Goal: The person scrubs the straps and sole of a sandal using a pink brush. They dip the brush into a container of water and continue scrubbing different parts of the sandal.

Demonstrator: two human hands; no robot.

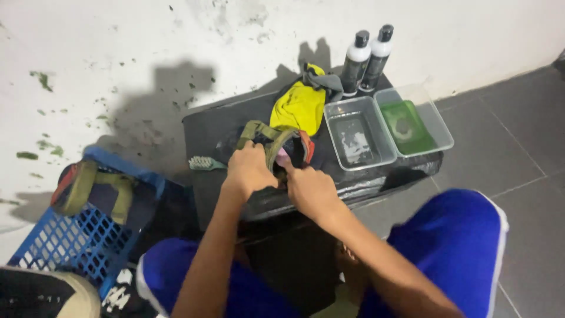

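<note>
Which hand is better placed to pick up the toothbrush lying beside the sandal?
Probably the left. The toothbrush lies on the black surface just left of the left hand, which grips the sandal. The right hand sits on the far side, fingers at the sandal.

I am sitting in a home wash corner: stained white wall (118, 35), grey tiled floor (524, 147), blue laundry basket (76, 235).
</note>
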